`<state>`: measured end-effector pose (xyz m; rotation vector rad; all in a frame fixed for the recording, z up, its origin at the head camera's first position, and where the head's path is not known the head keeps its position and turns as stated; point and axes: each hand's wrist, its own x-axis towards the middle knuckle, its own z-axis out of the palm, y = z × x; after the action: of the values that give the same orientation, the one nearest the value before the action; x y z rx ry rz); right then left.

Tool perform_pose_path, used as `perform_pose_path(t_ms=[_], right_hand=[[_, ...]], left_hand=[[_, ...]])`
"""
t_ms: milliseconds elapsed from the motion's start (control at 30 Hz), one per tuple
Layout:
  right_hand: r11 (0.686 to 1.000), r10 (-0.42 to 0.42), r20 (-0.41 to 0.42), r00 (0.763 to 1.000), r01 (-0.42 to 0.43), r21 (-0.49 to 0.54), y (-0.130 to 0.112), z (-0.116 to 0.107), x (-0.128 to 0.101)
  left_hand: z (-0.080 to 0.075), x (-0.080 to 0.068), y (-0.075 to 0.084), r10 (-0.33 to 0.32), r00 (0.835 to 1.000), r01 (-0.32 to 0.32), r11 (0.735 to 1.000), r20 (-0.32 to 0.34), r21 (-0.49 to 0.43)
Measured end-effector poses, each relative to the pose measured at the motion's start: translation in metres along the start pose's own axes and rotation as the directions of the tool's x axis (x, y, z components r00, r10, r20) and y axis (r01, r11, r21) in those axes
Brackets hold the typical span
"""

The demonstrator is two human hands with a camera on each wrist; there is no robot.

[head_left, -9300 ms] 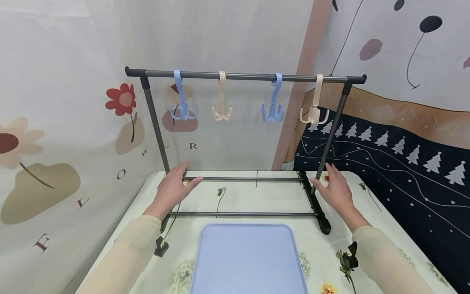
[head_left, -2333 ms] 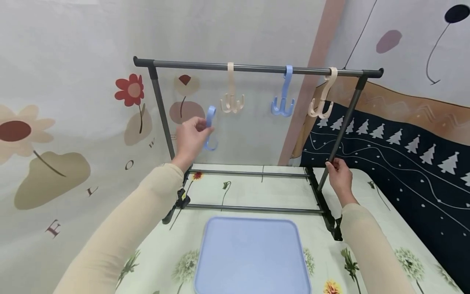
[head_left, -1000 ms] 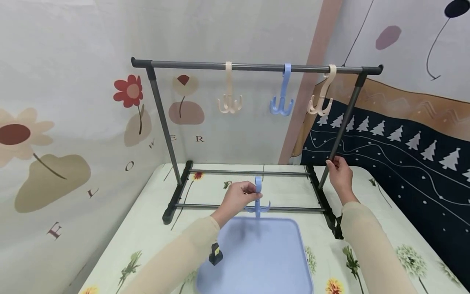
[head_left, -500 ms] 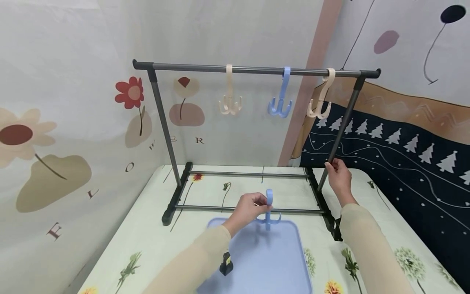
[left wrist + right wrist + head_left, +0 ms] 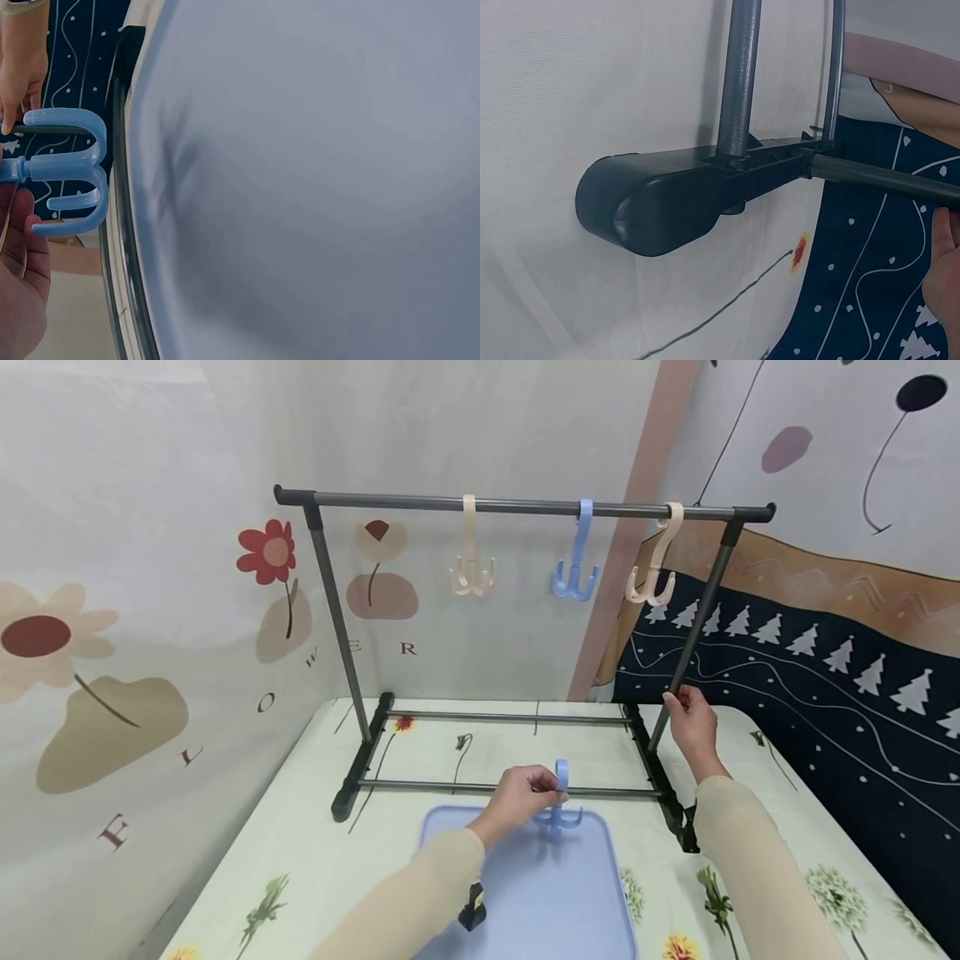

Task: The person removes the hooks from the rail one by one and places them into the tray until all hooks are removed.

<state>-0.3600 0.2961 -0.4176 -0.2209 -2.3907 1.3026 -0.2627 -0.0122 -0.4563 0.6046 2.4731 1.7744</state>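
My left hand [image 5: 517, 800] pinches a blue four-pronged hook [image 5: 562, 775] by its stem, over the far part of the blue tray [image 5: 558, 893]. Its prongs [image 5: 67, 166] point down toward the tray and throw a shadow on it. With thumb and fingers, my right hand [image 5: 692, 727] grips the right upright post [image 5: 701, 614] of a dark metal rack, low down. From the rack's top bar [image 5: 375, 500] hang a cream hook [image 5: 469, 556], another blue hook [image 5: 577, 556] and a second cream hook [image 5: 656, 564] at the right.
The rack stands on black feet [image 5: 656, 206] joined by two low crossbars [image 5: 435, 785], behind the tray. A flower-print cloth [image 5: 300, 852] covers the table. Printed curtains [image 5: 180, 460] rise at the back and sides.
The leftmost blue hook came off the bar in my left hand and moved down and right over the tray. My right hand, open beside the post at first, now grips it.
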Motion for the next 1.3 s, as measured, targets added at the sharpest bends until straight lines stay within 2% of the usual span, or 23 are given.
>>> perform_pose_path(t_ms=[333,600,833,1067,1300], right_hand=[[1.0,-0.002,-0.007,1.0,0.002,-0.003,0.0,0.0,0.0],[1.0,-0.003,-0.002,1.0,0.003,-0.006,0.001,0.0,-0.001],[1.0,-0.013,-0.002,1.0,0.013,-0.001,0.001,0.0,-0.001],[1.0,-0.017,-0.008,1.0,0.017,-0.003,0.001,0.0,-0.002],[1.0,-0.003,-0.007,1.0,0.003,0.001,-0.001,0.0,-0.003]], left_hand=[[0.008,0.001,-0.008,-0.015,0.999,0.014,1.0,0.034,0.025],[0.011,0.002,-0.017,0.007,0.999,-0.011,0.997,0.052,0.074],[0.01,-0.001,-0.018,-0.011,0.997,0.003,0.995,0.078,0.102],[0.009,-0.004,-0.022,0.011,0.997,-0.02,0.995,0.083,0.101],[-0.001,-0.006,-0.024,-0.004,0.99,-0.012,0.993,0.14,0.117]])
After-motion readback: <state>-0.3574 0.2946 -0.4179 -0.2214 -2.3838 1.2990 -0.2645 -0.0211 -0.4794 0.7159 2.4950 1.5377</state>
